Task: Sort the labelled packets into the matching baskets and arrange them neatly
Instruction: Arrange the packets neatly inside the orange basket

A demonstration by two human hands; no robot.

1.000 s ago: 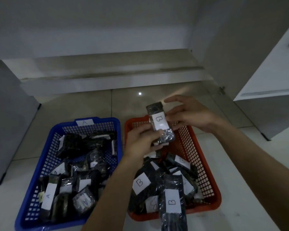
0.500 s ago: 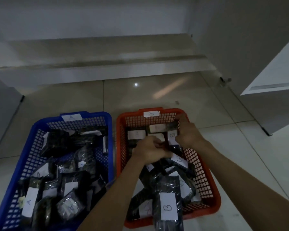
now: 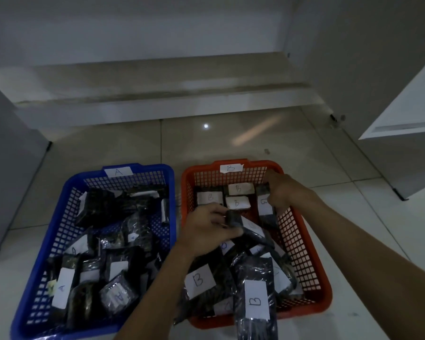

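Observation:
An orange basket (image 3: pixel 325 288) tagged B sits on the right and a blue basket (image 3: pixel 66 192) tagged A on the left. Both hold several dark packets with white labels. At the orange basket's far end, B packets (image 3: pixel 238 188) lie in a tidy row. My right hand (image 3: pixel 284 193) is at the far right corner, its fingers curled on the top edge of a B packet (image 3: pixel 264 204) that lies along the wall. My left hand (image 3: pixel 205 228) is over the basket's middle and grips the end of another dark packet (image 3: pixel 249 229) from the loose pile.
Both baskets stand side by side on a pale tiled floor (image 3: pixel 231 138). A low step runs along the wall behind them. There is a grey cabinet (image 3: pixel 8 168) at the left and a white cabinet door (image 3: pixel 407 114) at the right.
A second ago both hands held a B packet up above the orange basket. It now lies in the far right corner, and my left hand has dropped onto another packet.

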